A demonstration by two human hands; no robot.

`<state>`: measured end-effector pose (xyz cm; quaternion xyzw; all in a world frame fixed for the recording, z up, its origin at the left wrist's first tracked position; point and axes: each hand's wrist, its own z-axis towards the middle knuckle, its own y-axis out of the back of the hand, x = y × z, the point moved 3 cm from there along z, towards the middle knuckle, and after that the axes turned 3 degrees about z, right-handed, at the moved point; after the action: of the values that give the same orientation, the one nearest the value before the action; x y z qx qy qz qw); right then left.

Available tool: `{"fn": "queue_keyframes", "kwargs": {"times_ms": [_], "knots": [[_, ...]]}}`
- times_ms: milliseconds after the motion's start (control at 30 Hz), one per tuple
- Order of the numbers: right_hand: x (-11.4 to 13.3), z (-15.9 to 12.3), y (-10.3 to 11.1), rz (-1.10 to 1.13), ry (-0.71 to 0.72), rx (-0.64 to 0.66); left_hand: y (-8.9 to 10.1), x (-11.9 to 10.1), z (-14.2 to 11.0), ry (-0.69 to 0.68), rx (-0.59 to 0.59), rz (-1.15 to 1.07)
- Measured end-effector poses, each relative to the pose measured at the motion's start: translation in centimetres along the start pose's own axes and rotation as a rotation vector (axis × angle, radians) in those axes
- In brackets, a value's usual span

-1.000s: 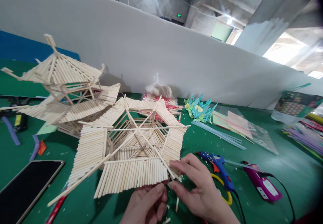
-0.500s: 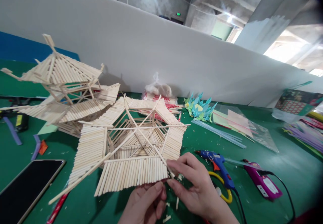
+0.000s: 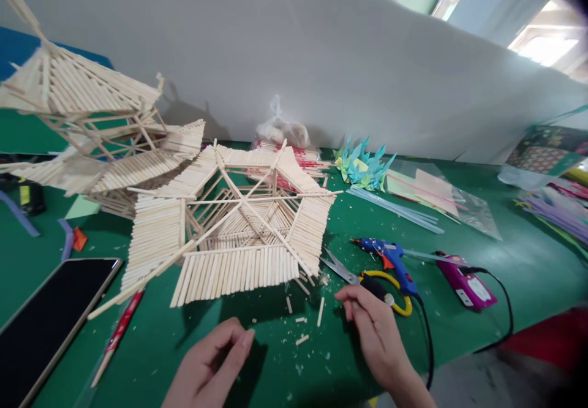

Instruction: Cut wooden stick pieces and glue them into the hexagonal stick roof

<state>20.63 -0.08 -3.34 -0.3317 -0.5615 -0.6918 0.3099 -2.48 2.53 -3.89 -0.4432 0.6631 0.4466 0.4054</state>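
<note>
A stick-built roof model [image 3: 229, 224] lies on the green table [image 3: 459, 273] in front of me. My left hand [image 3: 206, 368] rests on the table below it, fingers loosely extended, holding nothing. My right hand [image 3: 374, 331] is to the right, its fingers curled against the black-and-yellow handles of the scissors [image 3: 367, 279], which lie flat with their blades pointing at the model's corner. Short cut stick pieces [image 3: 305, 319] lie between my hands.
A taller stick pagoda [image 3: 82, 126] stands at the left. A dark phone [image 3: 46, 322] lies at the lower left beside a red pencil [image 3: 122, 328]. A blue glue gun [image 3: 388, 258], a magenta device [image 3: 466, 285], paper flowers [image 3: 362, 166] and plastic sleeves [image 3: 436, 203] lie to the right.
Both hands have let go of the roof model's near edge. The left dropped to the table; the right moved to the scissors. The view has tilted down.
</note>
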Motion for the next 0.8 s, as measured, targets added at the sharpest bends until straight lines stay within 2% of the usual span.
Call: {"fn": "queue_keyframes", "kwargs": {"times_ms": [100, 200, 267, 400, 600, 700, 800], "knots": [[0.1, -0.2, -1.2, -0.032, -0.026, 0.019, -0.9, -0.4, 0.1, -0.313, 0.099, 0.410], [0.4, 0.1, -2.0, -0.050, -0.007, 0.015, -2.3, -0.3, 0.8, -0.656, 0.123, 0.861], [0.4, 0.3, -2.3, -0.063, 0.003, 0.018, -3.0, -0.1, 1.5, -0.752, 0.131, 1.003], [0.3, 0.3, -2.4, -0.073, 0.009, 0.027, -4.3, -0.4, 2.7, -0.822, 0.181, 1.137], [-0.1, -0.5, -2.2, -0.062, -0.005, 0.030, -5.7, -0.6, 3.6, -0.916, 0.319, 1.256], [-0.3, -0.7, -2.2, -0.052, -0.010, 0.025, -5.9, -0.4, 4.0, -0.901, 0.364, 1.282], [-0.4, -0.7, -2.3, -0.039, -0.010, 0.031, -6.0, -0.6, 4.5, -0.827, 0.376, 1.300]]}}
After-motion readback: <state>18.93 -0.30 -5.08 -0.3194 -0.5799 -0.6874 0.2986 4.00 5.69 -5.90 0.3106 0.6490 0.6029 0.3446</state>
